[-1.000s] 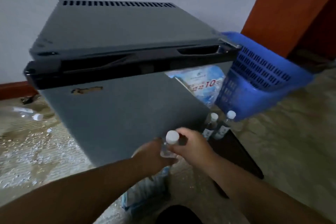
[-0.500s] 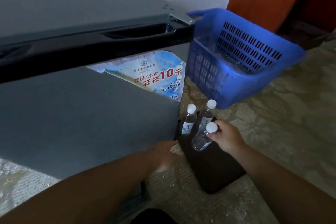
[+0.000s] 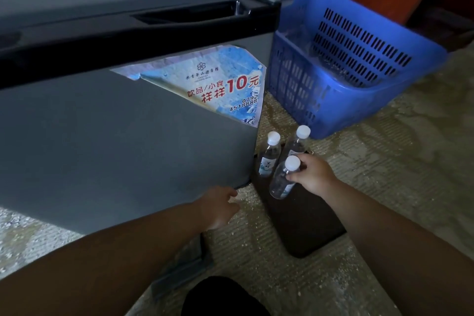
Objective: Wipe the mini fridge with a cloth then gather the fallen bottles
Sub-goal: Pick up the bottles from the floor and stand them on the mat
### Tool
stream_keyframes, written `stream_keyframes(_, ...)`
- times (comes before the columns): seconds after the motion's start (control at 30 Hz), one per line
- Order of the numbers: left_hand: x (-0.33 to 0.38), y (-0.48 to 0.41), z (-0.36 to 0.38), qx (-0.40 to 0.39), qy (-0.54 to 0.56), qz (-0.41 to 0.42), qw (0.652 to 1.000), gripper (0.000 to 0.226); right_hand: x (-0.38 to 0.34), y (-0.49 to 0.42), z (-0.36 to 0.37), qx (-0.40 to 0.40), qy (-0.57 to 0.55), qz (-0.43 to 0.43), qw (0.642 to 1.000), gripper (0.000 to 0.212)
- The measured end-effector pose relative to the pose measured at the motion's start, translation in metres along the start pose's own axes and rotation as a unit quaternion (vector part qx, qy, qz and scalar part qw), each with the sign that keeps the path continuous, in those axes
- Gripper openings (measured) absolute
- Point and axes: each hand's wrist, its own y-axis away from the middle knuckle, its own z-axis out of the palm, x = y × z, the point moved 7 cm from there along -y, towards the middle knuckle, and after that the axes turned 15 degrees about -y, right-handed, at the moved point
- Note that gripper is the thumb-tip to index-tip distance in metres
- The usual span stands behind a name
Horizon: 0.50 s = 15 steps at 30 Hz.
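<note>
Fingers point(image 3: 295, 176) on my right hand point(image 3: 311, 174) are wrapped around the neck of a clear water bottle point(image 3: 282, 179), just under its white cap, so that one's grasped, right of center in the frame. It's tilted a bit and sits over a dark mat point(image 3: 305, 223) on the floor. Two more bottles stand upright just behind it: one point(image 3: 268, 155) beside the fridge corner, the other point(image 3: 297, 142) just right of that, partly hidden by my hand. My left hand point(image 3: 218, 206) is lower center with the fingers loose and holding nothing, right at the bottom corner of the grey mini fridge point(image 3: 115, 149), which fills the whole left side. A torn blue sticker point(image 3: 218, 84) with red text is on the fridge door. Upper right there's a blue plastic basket point(image 3: 359, 84) sitting near the standing bottles, with something clear inside I can't make out.
</note>
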Motion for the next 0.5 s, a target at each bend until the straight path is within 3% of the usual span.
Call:
stream_keyframes(0.2, -0.028, 0.023, 0.000, -0.001, -0.020, 0.013, 1.000, 0.044, 0.018, 0.017, 0.002, 0.031, -0.108, 0.044, 0.993, 0.069)
stream_keyframes(0.27, -0.056, 0.040, 0.006, -0.018, -0.069, 0.023, 0.997, 0.042, 0.033, 0.035, 0.012, 0.095, -0.132, 0.112, 0.980, 0.073)
stream_keyframes(0.33, -0.090, 0.056, 0.013, -0.052, -0.096, 0.014, 0.994, 0.038, 0.054, 0.059, 0.029, 0.145, -0.100, 0.196, 0.965, 0.059)
stream_keyframes(0.4, -0.138, 0.076, 0.014, -0.080, -0.103, -0.025, 0.991, 0.038, 0.063, 0.079, 0.076, 0.087, -0.051, 0.253, 0.962, 0.046)
stream_keyframes(0.43, -0.163, 0.085, 0.010, -0.086, -0.103, -0.049, 0.990, 0.038, 0.059, 0.086, 0.106, 0.023, -0.015, 0.258, 0.966, 0.047)
stream_keyframes(0.5, -0.213, 0.106, 0.000, -0.091, -0.095, -0.087, 0.987, 0.040, 0.029, 0.092, 0.167, -0.090, 0.053, 0.201, 0.974, 0.046)
